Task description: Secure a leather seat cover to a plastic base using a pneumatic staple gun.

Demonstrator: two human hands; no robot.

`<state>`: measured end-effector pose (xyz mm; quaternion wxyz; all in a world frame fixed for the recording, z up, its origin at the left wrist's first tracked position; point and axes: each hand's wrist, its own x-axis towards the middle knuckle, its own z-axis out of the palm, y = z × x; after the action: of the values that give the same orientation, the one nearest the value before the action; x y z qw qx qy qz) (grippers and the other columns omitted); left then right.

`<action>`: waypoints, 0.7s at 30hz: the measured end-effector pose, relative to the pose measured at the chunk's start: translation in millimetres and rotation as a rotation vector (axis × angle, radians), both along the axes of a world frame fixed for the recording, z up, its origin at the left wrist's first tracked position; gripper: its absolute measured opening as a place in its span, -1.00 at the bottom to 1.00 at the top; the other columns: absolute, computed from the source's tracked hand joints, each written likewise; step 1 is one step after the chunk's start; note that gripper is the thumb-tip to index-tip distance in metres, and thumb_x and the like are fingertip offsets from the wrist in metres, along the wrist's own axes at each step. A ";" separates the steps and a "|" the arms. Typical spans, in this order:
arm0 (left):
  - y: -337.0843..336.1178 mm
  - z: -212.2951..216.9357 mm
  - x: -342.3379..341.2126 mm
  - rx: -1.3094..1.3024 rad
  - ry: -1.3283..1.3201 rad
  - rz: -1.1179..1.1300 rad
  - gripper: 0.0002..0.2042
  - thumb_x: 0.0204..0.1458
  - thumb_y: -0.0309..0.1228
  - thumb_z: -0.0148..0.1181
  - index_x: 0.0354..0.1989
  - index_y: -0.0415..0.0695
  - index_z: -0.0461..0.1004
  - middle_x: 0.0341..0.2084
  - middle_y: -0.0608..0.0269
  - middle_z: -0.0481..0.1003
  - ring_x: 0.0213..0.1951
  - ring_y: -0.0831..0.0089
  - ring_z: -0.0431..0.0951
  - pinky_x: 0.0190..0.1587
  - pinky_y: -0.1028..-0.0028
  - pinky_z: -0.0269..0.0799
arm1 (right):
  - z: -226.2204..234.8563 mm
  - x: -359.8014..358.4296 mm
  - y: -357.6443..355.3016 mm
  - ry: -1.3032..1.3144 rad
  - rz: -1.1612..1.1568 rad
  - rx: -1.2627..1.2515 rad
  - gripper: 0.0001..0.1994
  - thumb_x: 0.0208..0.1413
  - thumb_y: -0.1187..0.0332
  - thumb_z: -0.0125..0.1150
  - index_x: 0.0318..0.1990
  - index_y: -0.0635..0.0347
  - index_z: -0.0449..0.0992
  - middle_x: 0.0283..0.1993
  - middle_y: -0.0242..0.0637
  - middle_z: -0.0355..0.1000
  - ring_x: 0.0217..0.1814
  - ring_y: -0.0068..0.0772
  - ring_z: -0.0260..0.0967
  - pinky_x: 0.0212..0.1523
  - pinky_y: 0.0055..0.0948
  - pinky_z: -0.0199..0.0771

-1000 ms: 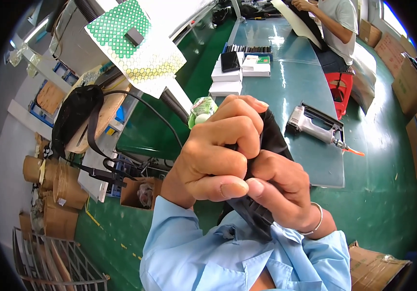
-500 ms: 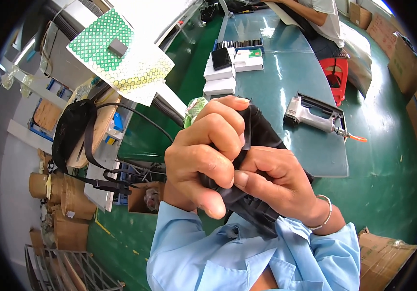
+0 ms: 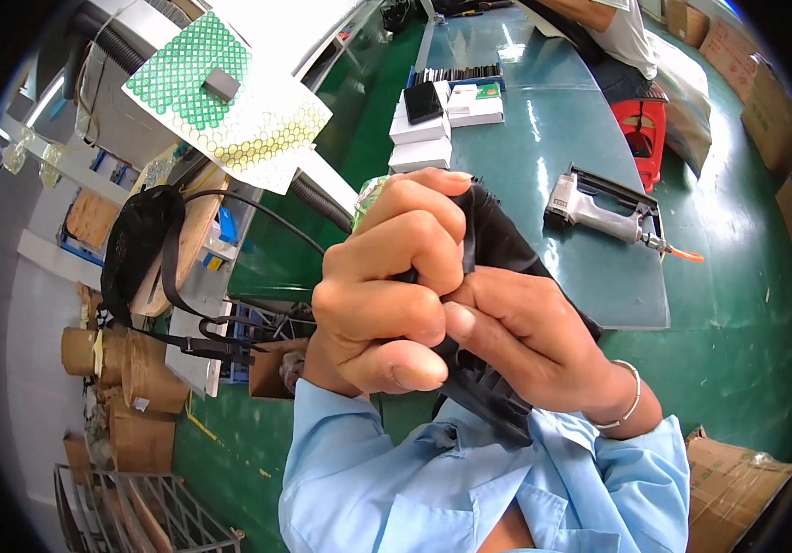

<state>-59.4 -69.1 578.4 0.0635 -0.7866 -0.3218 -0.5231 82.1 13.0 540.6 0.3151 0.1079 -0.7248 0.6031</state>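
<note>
A piece of black, smooth, leather-like material [image 3: 512, 241] is held up before my chest, its folds running from behind my fingers down toward my shirt. My left hand [image 3: 389, 290] is closed round its left side, fingers curled inward, and hides much of it. Against the left fingers, my right hand [image 3: 539, 343] pinches the material between thumb and fingertips. A ribbed or gathered black part [image 3: 490, 394] hangs below the right hand. Exactly what the fingertips grip between the two hands is hidden.
Beyond my hands, a green-topped table [image 3: 590, 276] bears a pneumatic staple gun [image 3: 599, 210], white boxes [image 3: 420, 155] and a black flat device [image 3: 423, 102]. A dotted sheet [image 3: 271, 138] with a grey block [image 3: 221, 85] stands left. A person [image 3: 631, 41] sits at the far right.
My left fingers have curled in more tightly, the little finger rising closer to the right thumb. Both hands remain on the black material. The view has shifted slightly.
</note>
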 end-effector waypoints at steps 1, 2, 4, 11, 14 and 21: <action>-0.2 1.2 1.8 -0.001 0.000 0.001 -0.61 -0.14 -0.16 0.12 -0.81 -0.14 0.21 -0.64 0.25 0.25 -0.44 0.23 0.33 0.00 0.05 0.27 | 0.8 2.2 2.2 -0.004 0.077 0.011 -0.87 0.10 0.41 0.13 -0.38 0.29 0.41 -0.51 -0.16 0.28 -0.44 -0.16 0.28 -0.40 -0.31 0.27; -0.5 1.9 3.1 -0.004 -0.011 0.016 -0.60 -0.13 -0.15 0.13 -0.81 -0.14 0.22 -0.64 0.25 0.25 -0.44 0.23 0.33 0.00 0.05 0.27 | 1.2 4.1 4.3 -0.008 0.153 0.022 -0.87 0.11 0.40 0.13 -0.35 0.29 0.40 -0.49 -0.16 0.27 -0.42 -0.16 0.28 -0.37 -0.31 0.27; -2.5 4.3 3.8 -0.031 -0.012 0.039 -0.59 -0.12 -0.13 0.12 -0.81 -0.15 0.22 -0.64 0.25 0.25 -0.44 0.23 0.33 -0.01 0.05 0.28 | 0.4 6.8 9.5 0.010 0.166 0.068 -0.87 0.11 0.40 0.13 -0.35 0.28 0.40 -0.48 -0.17 0.28 -0.41 -0.16 0.27 -0.36 -0.31 0.26; -2.6 2.4 1.3 -0.041 -0.014 0.045 -0.59 -0.15 -0.13 0.14 -0.81 -0.15 0.21 -0.64 0.25 0.25 -0.44 0.23 0.33 -0.01 0.05 0.28 | -9.0 4.1 5.0 0.087 -0.036 0.167 -0.89 0.02 0.45 0.19 -0.34 0.25 0.39 -0.53 -0.21 0.22 -0.47 -0.14 0.24 -0.44 -0.30 0.25; 0.9 0.8 3.8 -0.003 -0.045 0.009 -0.61 -0.22 -0.13 0.18 -0.80 -0.14 0.22 -0.63 0.26 0.26 -0.44 0.23 0.34 0.01 0.04 0.27 | -9.6 -0.8 -3.4 0.139 -0.144 0.222 -0.88 -0.02 0.46 0.21 -0.39 0.22 0.36 -0.55 -0.20 0.22 -0.50 -0.14 0.23 -0.47 -0.26 0.23; -2.4 -1.9 -4.0 0.007 0.054 -0.090 -0.61 -0.13 -0.02 0.19 -0.75 -0.08 0.39 -0.62 0.36 0.21 -0.42 0.30 0.30 0.06 0.02 0.20 | -14.4 -4.2 -18.2 0.178 -0.197 0.244 -0.84 -0.08 0.42 0.23 -0.42 0.17 0.33 -0.59 -0.23 0.26 -0.54 -0.16 0.27 -0.51 -0.26 0.27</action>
<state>-63.3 -71.5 576.5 0.0514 -0.8138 -0.2823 -0.5053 77.8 -5.3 526.2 0.4202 0.1269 -0.7689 0.4649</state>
